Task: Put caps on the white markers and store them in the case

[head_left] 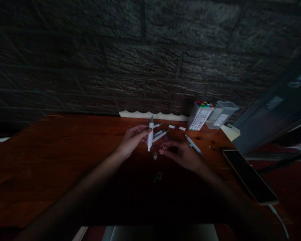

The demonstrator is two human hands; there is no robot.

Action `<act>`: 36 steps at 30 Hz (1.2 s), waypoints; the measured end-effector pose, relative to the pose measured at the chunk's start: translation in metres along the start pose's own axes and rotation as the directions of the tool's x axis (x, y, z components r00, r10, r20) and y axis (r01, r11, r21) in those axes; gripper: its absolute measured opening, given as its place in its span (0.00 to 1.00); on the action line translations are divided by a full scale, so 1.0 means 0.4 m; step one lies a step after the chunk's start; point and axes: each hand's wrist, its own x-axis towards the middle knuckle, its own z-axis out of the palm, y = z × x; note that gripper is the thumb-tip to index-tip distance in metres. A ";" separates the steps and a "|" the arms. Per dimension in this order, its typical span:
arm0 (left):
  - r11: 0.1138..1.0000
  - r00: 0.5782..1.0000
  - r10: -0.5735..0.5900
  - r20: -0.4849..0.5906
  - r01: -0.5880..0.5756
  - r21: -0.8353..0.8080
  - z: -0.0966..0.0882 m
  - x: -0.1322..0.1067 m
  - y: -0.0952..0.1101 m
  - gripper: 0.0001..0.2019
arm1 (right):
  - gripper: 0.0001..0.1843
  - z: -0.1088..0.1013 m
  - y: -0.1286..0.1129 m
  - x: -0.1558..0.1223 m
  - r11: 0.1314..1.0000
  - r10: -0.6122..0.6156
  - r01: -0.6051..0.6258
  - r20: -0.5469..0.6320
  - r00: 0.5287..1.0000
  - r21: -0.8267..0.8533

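My left hand [134, 139] is closed around a white marker [150, 137], held nearly upright with its dark tip at the top. Several more white markers [160, 135] show just behind those fingers; I cannot tell whether they lie on the table or are held too. To the right, my right hand [182, 153] is apart from the marker, its thumb and fingers curled together. Whatever sits between them is too dark to make out. Below the hands are a small pale cap [155, 155] and a ring-shaped piece [159, 175].
Another marker [194, 145] lies right of my right hand. Two white caps [171, 126] rest near the wall. Behind stand a box of coloured markers [199, 117] and a clear plastic container [222, 115]. A phone [251, 175] with a cable lies on the wooden table's [52, 157] right side.
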 end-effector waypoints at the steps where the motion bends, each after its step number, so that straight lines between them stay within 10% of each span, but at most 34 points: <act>1: 1.000 1.000 -0.003 0.001 0.003 -0.003 0.000 0.000 0.000 0.12 | 0.12 -0.003 0.000 0.000 1.000 -0.002 0.002 -0.013 1.000 -0.002; 19: 0.999 1.000 -0.003 -0.012 0.003 0.034 0.002 0.002 -0.003 0.12 | 0.08 0.071 0.013 0.007 0.987 -0.082 0.096 0.111 0.990 -0.128; 36: 0.996 1.000 0.012 -0.005 -0.011 0.090 0.001 0.001 -0.004 0.14 | 0.07 0.039 -0.002 -0.001 0.977 -0.097 0.107 0.063 0.993 -0.186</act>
